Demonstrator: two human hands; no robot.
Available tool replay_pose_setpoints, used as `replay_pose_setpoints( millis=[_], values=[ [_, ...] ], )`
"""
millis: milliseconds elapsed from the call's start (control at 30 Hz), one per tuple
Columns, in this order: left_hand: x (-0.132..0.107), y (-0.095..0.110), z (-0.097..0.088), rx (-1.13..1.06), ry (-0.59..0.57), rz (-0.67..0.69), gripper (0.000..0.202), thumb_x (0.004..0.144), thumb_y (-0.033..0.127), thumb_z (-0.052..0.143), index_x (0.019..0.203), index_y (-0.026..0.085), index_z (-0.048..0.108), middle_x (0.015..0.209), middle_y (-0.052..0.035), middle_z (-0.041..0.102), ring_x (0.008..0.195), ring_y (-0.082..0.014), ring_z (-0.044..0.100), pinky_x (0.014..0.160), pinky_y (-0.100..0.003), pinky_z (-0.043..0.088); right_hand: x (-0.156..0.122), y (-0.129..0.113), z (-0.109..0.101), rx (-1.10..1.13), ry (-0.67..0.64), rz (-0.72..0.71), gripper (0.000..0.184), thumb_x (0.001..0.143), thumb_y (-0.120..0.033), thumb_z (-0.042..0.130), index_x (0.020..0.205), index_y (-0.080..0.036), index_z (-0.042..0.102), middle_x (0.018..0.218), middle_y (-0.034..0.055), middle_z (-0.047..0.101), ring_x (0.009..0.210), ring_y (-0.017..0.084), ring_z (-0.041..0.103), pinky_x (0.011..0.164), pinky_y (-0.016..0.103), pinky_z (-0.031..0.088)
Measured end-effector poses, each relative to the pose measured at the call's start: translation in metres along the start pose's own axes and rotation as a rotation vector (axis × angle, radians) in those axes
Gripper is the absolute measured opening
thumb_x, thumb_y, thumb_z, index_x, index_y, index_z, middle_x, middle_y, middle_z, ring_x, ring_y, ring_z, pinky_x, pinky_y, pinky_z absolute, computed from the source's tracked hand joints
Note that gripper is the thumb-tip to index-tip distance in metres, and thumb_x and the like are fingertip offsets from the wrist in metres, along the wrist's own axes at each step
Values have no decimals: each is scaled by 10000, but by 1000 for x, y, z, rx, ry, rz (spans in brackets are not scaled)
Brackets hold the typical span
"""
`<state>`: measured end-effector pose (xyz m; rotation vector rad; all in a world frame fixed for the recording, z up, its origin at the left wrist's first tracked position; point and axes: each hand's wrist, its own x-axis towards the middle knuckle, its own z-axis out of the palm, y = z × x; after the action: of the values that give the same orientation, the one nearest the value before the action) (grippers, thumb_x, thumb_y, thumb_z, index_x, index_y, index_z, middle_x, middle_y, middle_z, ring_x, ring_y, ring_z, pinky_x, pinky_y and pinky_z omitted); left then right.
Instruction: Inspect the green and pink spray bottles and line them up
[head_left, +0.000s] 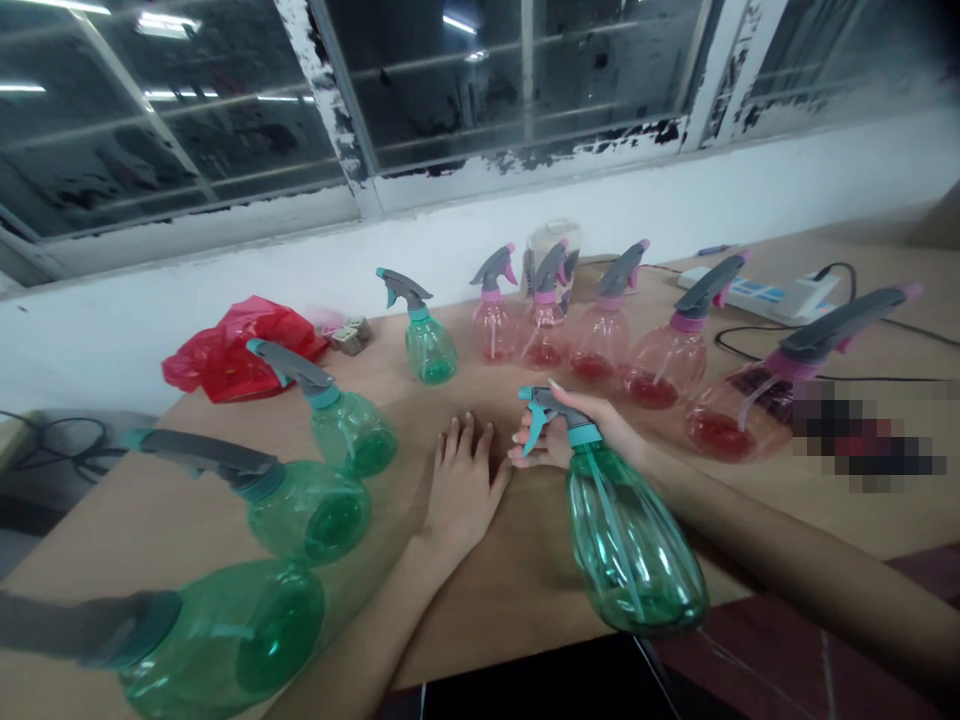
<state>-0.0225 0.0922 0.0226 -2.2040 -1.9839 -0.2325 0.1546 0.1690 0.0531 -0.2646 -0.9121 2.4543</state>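
My left hand [463,485] lies flat on the table, fingers stretched forward, holding nothing. In my right hand [600,415] is a green spray bottle [630,540] with a grey and teal trigger head, gripped around the head and neck. The bottle tilts, its base toward me over the table's front edge. Several more green spray bottles, such as the one at back centre [431,350] and one nearer left [351,432], stand in a curve on the left. Pink spray bottles [598,340] with grey and pink heads line the back right.
A red plastic bag [247,350] lies at the back left beside small grey blocks [351,336]. On the right, a white power strip [757,295] has a plug and black cables. The wooden table [397,615] meets a white wall [300,262] under windows. A pixelated patch hides something at right.
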Motion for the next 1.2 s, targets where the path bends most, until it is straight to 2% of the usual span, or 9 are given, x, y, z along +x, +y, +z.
replay_pose_setpoints(
  millis=[100, 167, 300, 433, 833, 933, 1100, 1200],
  values=[
    [-1, 0, 1, 10, 23, -6, 515, 956, 432, 332, 1322, 106, 489, 1438, -179, 437, 1356, -324, 355, 1077, -518, 332, 2, 2, -1, 13, 36, -62, 238, 860, -357, 566, 736, -157, 602, 638, 19, 605, 605, 141, 579, 637, 293, 494],
    [0, 1, 1, 14, 20, -11, 525, 957, 440, 327, 1319, 98, 493, 1438, -180, 436, 1358, -325, 350, 1086, -509, 323, 2, 3, -2, 15, 45, -86, 261, 868, -348, 553, 689, -159, 585, 601, 10, 588, 568, 132, 563, 599, 277, 480],
    [1, 2, 0, 15, 3, -8, 518, 953, 428, 355, 1330, 96, 478, 1449, -181, 420, 1364, -328, 339, 1091, -512, 317, 3, 1, -6, 2, 81, -87, 300, 890, -413, 502, 798, -156, 629, 716, 47, 660, 688, 174, 641, 745, 351, 508],
    [1, 2, 0, 17, -6, -9, 517, 950, 420, 372, 1328, 84, 475, 1458, -192, 401, 1363, -337, 337, 1092, -512, 316, 5, -2, -10, -3, 114, -43, 360, 898, -477, 475, 909, -155, 637, 840, 81, 693, 833, 200, 670, 878, 389, 481],
    [-1, 1, 0, 9, 4, -10, 515, 952, 424, 347, 1323, 92, 478, 1454, -190, 408, 1361, -332, 344, 1087, -514, 322, 5, -1, -7, -9, 92, -21, 373, 901, -477, 463, 962, -154, 641, 875, 87, 698, 851, 199, 669, 876, 384, 488],
    [-1, 0, 1, 6, 17, 2, 504, 955, 426, 333, 1318, 111, 486, 1449, -181, 420, 1358, -328, 350, 1070, -529, 337, 5, 0, -9, -23, 106, -18, 361, 882, -476, 498, 918, -148, 643, 815, 76, 685, 780, 189, 663, 837, 372, 496],
    [0, 1, 0, 13, 20, -4, 528, 958, 442, 321, 1325, 99, 482, 1442, -177, 431, 1362, -325, 343, 1079, -512, 331, 2, 1, -6, -28, 49, -71, 297, 865, -383, 541, 683, -155, 596, 609, 17, 601, 571, 138, 586, 616, 288, 490],
    [0, 1, -1, 10, 1, -8, 532, 956, 437, 336, 1326, 82, 481, 1441, -193, 427, 1365, -330, 336, 1090, -514, 314, -1, 1, 1, -36, -11, -76, 320, 867, -392, 540, 668, -150, 600, 613, 25, 599, 581, 143, 587, 646, 306, 500]
  ],
)
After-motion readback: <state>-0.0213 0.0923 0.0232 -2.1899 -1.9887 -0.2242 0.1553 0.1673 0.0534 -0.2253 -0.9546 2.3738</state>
